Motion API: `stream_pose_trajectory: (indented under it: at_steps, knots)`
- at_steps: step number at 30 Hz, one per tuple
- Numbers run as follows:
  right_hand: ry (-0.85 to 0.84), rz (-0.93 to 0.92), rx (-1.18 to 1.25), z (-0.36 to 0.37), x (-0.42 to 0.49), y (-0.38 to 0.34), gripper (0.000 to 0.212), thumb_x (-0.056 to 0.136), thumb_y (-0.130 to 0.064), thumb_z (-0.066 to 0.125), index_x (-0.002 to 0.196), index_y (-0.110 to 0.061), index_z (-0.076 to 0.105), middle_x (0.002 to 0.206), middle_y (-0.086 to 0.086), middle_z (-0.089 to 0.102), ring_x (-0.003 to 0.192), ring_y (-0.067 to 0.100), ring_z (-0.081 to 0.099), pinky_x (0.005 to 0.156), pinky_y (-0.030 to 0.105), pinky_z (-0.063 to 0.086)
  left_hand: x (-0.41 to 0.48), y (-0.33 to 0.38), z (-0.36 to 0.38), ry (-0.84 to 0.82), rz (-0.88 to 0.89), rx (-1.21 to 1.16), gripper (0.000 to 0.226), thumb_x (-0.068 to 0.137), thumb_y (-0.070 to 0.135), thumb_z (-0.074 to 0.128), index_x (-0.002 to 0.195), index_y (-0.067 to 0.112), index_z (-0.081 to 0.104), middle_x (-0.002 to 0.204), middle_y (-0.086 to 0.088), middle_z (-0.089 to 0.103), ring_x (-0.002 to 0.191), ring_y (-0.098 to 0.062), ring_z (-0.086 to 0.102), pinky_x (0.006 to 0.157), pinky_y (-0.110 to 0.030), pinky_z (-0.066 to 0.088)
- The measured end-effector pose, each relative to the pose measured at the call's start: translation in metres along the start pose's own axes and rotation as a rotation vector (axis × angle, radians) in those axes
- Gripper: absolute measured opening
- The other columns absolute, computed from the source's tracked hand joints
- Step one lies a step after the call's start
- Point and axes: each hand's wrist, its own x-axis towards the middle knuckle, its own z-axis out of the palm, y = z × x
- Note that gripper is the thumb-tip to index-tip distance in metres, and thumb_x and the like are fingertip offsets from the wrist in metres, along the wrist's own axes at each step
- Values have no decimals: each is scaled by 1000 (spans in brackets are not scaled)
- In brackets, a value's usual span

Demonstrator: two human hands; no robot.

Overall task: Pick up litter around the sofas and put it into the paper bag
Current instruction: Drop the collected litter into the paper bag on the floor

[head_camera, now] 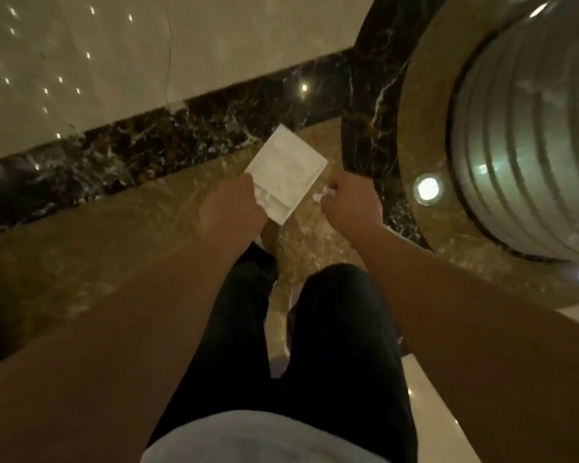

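Observation:
My left hand [232, 205] grips a flat white paper bag [286, 173] by its near edge and holds it out over the floor. The bag looks flattened and tilted, one corner pointing away from me. My right hand [350, 203] is just right of the bag, fingers pinched on a small white scrap of litter [325, 192]. The scrap is close to the bag's right edge but apart from it. No sofa is in view.
I stand on a polished brown marble floor [97, 262] with a dark veined border strip [147, 142] and pale tiles beyond. A large ribbed round column [532, 135] with a floor light [428, 188] at its base rises at right. My dark-trousered legs are below.

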Motion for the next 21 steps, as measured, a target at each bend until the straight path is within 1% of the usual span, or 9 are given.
stream_pose_trajectory:
  at_steps: [2,4,8,10,12,14,16,18,21]
  knots:
    - [-50,45,62,24,40,3,14,91,-21,56,100,-17,66,93,1,61,76,11,55,71,28,47,38,-3,27,-21,-39,-64,30,86,19,53,113,8,53,109,-15,59,99,-32,57,83,-44,49]
    - [-97,86,97,56,83,8,12,91,-20,55,96,-16,66,89,-1,60,74,10,53,72,27,46,81,-9,62,-70,-87,-120,36,89,21,50,123,9,48,117,-15,56,107,-30,54,90,-43,46]
    - [-152,46,53,127,168,21,10,89,-16,54,92,-15,64,89,3,63,80,17,58,71,30,50,168,-20,136,-133,-141,-100,32,92,24,47,123,14,45,116,-11,56,103,-25,55,88,-38,48]
    - [-182,-16,21,160,209,28,16,89,-19,58,102,-14,63,96,3,63,83,16,55,68,25,45,210,-21,162,-116,-149,-130,34,91,25,51,123,17,44,116,-9,56,105,-25,55,89,-42,49]
    - [-225,-36,17,190,247,34,27,87,-21,61,114,-16,59,105,5,62,88,16,55,69,23,40,243,-22,185,-93,-138,-145,44,89,25,56,129,18,39,119,-8,54,107,-27,55,89,-44,50]
    - [-253,-23,41,211,275,40,34,87,-21,64,119,-18,55,109,7,63,92,20,59,71,26,46,268,-23,202,-79,-145,-167,53,88,23,59,135,18,34,125,-8,51,110,-27,54,91,-45,49]
    - [-272,-9,54,221,292,46,37,86,-19,65,122,-19,54,111,7,61,90,20,60,74,30,54,282,-24,213,-75,-196,-186,55,87,18,60,135,17,34,129,-9,49,115,-28,51,94,-45,47]
    - [-323,18,62,217,300,52,35,85,-17,63,119,-20,56,110,7,61,90,20,62,77,35,58,286,-24,217,-57,-260,-205,52,84,14,61,131,18,38,127,-9,50,113,-28,52,93,-45,47]
    - [-390,86,122,190,298,56,23,85,-19,63,108,-21,57,103,6,65,89,20,65,81,38,58,270,-17,203,-42,-316,-204,45,79,10,61,120,20,44,120,-9,52,104,-28,54,84,-45,50]
